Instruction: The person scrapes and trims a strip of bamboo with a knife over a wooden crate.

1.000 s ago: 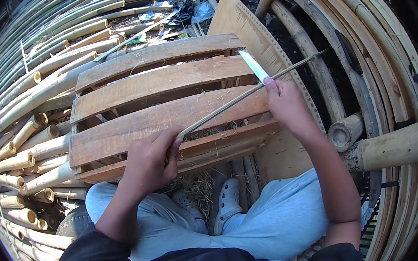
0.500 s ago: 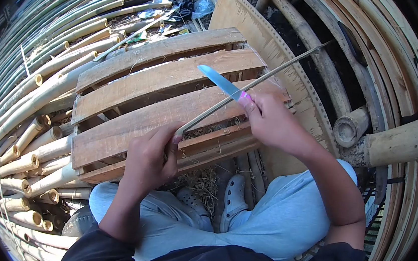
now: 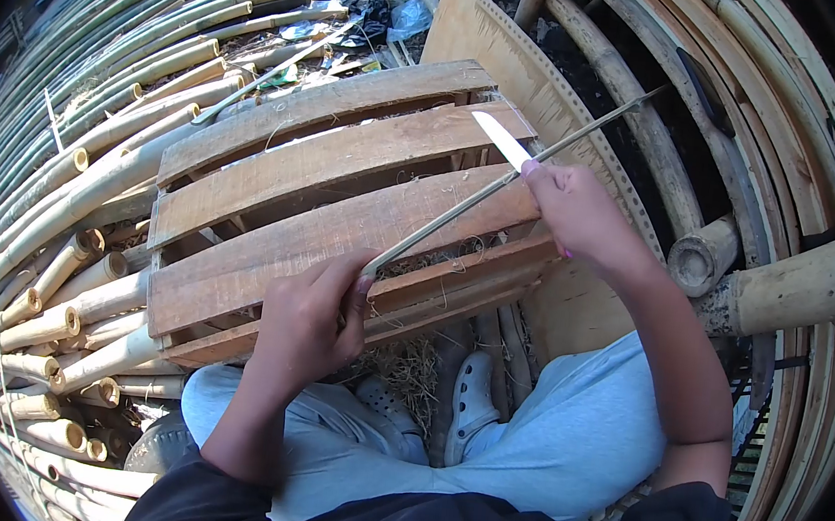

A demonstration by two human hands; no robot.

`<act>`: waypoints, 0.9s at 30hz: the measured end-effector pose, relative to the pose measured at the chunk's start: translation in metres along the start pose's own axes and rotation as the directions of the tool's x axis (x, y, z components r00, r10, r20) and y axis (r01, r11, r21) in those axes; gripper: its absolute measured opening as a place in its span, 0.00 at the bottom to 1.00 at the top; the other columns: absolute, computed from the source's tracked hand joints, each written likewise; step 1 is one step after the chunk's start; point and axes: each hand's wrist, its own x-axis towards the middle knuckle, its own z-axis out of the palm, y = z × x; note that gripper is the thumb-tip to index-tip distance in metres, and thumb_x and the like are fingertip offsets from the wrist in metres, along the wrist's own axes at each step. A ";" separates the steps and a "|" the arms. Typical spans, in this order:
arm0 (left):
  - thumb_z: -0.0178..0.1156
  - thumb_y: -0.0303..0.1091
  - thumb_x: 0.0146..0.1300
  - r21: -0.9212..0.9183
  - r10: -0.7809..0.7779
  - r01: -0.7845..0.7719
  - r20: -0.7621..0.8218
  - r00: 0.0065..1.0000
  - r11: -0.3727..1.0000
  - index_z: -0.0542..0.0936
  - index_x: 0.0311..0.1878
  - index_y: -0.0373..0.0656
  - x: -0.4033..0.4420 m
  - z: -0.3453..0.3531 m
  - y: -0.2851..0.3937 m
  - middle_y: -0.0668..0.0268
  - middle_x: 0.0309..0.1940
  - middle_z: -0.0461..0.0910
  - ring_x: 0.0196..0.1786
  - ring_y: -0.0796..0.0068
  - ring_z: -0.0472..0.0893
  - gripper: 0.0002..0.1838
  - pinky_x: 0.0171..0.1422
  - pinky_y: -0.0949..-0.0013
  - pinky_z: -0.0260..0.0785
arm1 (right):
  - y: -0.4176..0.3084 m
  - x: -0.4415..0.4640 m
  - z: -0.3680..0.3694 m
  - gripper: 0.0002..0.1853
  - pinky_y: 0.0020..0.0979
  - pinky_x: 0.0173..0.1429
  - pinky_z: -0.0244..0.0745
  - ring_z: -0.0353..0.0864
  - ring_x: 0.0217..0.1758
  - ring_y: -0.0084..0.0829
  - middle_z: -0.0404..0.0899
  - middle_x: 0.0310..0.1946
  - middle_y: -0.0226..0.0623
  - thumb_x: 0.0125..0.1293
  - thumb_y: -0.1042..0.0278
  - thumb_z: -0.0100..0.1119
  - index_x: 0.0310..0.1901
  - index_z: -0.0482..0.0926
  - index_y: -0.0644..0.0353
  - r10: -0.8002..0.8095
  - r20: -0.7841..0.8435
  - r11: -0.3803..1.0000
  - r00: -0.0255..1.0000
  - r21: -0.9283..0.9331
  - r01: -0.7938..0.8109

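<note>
The left hand (image 3: 317,316) is pinching the near end of a thin bamboo strip (image 3: 447,217) between thumb and fingers. The strip is slanting up over the slatted wooden crate (image 3: 345,178) toward the far right. The right hand (image 3: 578,211) is closing around the handle of a knife (image 3: 499,140), its blade lying across the strip and pointing far left. Bamboo poles (image 3: 59,327) are lying left of the crate.

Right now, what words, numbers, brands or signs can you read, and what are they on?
None that I can read.
Knife: no lettering can be made out on the blade.
Wooden crate: no words show on its slats.
Plastic litter and clog: any print is too small to read.
</note>
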 end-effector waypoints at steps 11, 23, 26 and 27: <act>0.64 0.22 0.67 0.015 0.016 -0.016 0.009 1.000 1.000 0.85 0.56 0.43 -0.002 0.002 0.000 0.54 0.31 0.86 0.29 0.52 0.87 0.15 0.32 0.56 0.77 | 0.001 -0.001 0.016 0.29 0.48 0.40 0.76 0.81 0.27 0.50 0.78 0.21 0.51 0.85 0.50 0.46 0.32 0.81 0.68 -0.153 -0.051 0.968 0.987 -0.211 0.139; 0.65 0.23 0.68 -0.008 -0.042 0.042 0.018 0.999 0.999 0.85 0.54 0.40 -0.002 0.002 0.002 0.52 0.33 0.87 0.32 0.51 0.88 0.12 0.35 0.56 0.78 | -0.014 -0.026 0.039 0.28 0.48 0.36 0.74 0.78 0.23 0.50 0.76 0.19 0.51 0.85 0.53 0.48 0.32 0.81 0.70 -0.158 0.073 0.976 0.985 -0.140 0.167; 0.65 0.23 0.69 -0.007 -0.049 0.049 0.026 0.998 0.999 0.85 0.54 0.40 -0.003 0.003 0.001 0.52 0.33 0.87 0.33 0.50 0.88 0.12 0.35 0.56 0.78 | -0.023 -0.052 0.058 0.27 0.53 0.40 0.74 0.81 0.29 0.60 0.77 0.22 0.59 0.84 0.53 0.49 0.35 0.81 0.71 -0.259 0.209 0.956 0.943 -0.082 0.281; 0.65 0.23 0.69 -0.003 -0.050 0.051 0.026 0.998 0.999 0.85 0.54 0.40 -0.003 0.002 0.001 0.52 0.33 0.87 0.33 0.50 0.88 0.12 0.35 0.56 0.78 | -0.025 -0.052 0.055 0.27 0.53 0.41 0.74 0.80 0.28 0.59 0.77 0.21 0.59 0.84 0.53 0.49 0.35 0.81 0.72 -0.242 0.243 0.959 0.939 -0.088 0.270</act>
